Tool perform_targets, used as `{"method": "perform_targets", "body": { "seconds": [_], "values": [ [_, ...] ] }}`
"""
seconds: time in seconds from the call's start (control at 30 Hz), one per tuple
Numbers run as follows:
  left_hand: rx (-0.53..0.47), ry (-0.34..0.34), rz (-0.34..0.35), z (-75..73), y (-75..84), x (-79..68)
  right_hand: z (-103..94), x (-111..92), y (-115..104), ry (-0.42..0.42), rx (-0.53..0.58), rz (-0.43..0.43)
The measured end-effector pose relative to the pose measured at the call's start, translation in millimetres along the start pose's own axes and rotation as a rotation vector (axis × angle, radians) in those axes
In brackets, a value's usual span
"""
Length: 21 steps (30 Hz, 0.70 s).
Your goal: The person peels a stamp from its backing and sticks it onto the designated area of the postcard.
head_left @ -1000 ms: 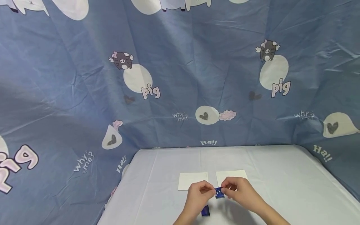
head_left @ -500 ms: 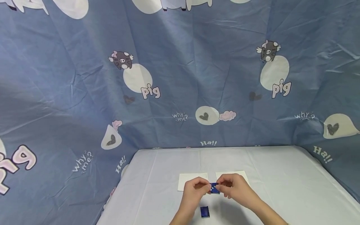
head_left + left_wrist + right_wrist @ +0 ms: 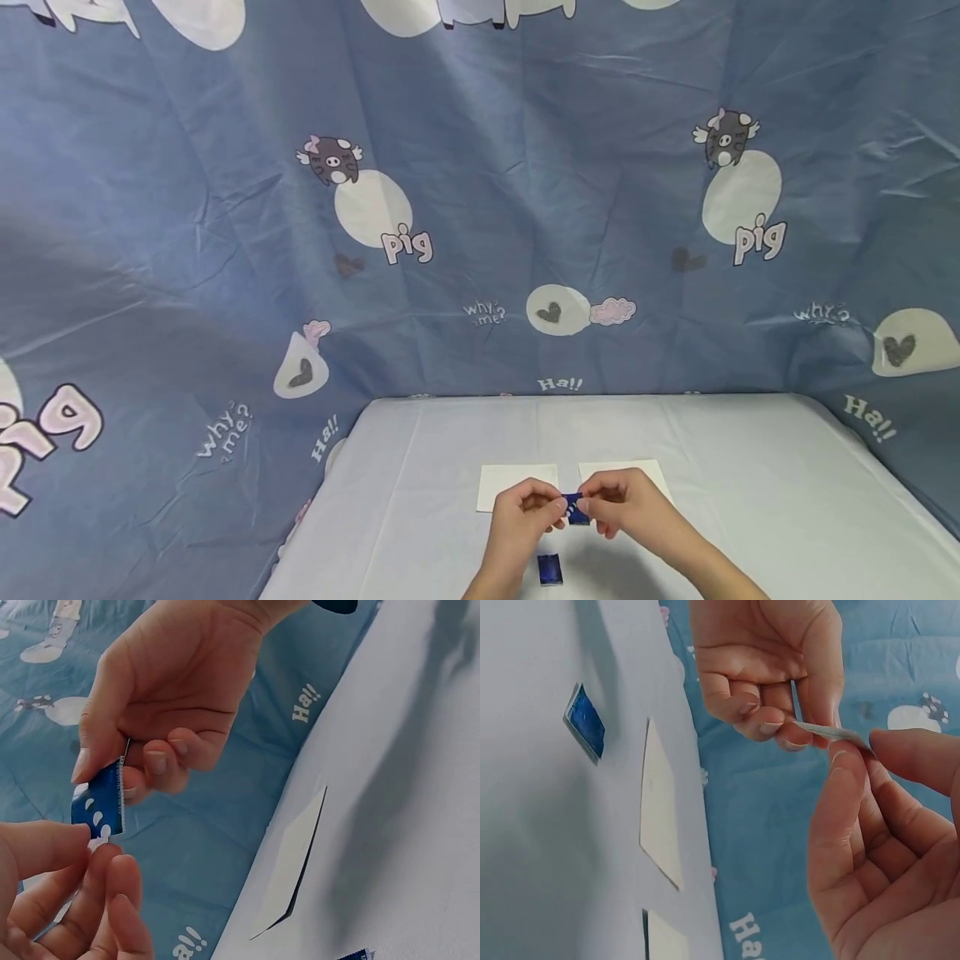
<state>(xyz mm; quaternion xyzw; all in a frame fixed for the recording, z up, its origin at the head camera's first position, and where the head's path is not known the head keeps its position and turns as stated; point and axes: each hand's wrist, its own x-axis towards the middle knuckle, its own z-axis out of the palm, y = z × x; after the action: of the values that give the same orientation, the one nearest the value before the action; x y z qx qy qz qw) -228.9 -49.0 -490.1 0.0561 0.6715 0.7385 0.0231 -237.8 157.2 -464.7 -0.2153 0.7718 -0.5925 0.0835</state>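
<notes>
A small blue sachet (image 3: 578, 511) with white marks is held up between both hands above the table. My left hand (image 3: 522, 518) pinches one side of it with thumb and fingers, and my right hand (image 3: 628, 505) pinches the other side close by. Up close in the left wrist view, the sachet (image 3: 103, 796) has a serrated edge and appears whole. Edge-on in the right wrist view, the sachet (image 3: 834, 733) looks thin and pale. Flat on the table, nearer the body, lies a second dark blue sachet (image 3: 550, 570).
Two white rectangular cards (image 3: 498, 490) lie side by side on the white table (image 3: 420, 500), beyond the hands; the right card (image 3: 617, 469) is partly hidden by the right hand. A blue curtain (image 3: 450, 208) with pig prints hangs behind the table.
Over the past second both hands shifted slightly left with the sachet, rising and then dipping a little. Their grip on the sachet continues. The second sachet lies more fully exposed.
</notes>
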Motion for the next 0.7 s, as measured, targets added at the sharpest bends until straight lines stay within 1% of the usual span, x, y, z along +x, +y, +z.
{"method": "perform_targets", "body": {
  "seconds": [0.17,0.33,0.47,0.57,0.7],
  "values": [
    [0.019,0.029,0.047,1.3,-0.2,-3.2,1.7,-0.6,1.0,-0.015,0.028,-0.012],
    [0.061,0.062,0.104,2.8,-1.2,-5.1,2.1,-0.5,1.4,-0.013,0.034,0.001],
    [0.076,0.074,0.133,3.8,-0.6,-6.0,2.2,-0.4,1.4,-0.028,0.054,0.011],
    [0.077,0.078,0.140,4.4,0.8,-6.0,2.2,-0.1,1.2,-0.050,0.078,0.009],
    [0.081,0.088,0.137,4.8,0.4,-3.7,2.7,0.3,1.4,-0.073,0.096,-0.020]
  ]
}}
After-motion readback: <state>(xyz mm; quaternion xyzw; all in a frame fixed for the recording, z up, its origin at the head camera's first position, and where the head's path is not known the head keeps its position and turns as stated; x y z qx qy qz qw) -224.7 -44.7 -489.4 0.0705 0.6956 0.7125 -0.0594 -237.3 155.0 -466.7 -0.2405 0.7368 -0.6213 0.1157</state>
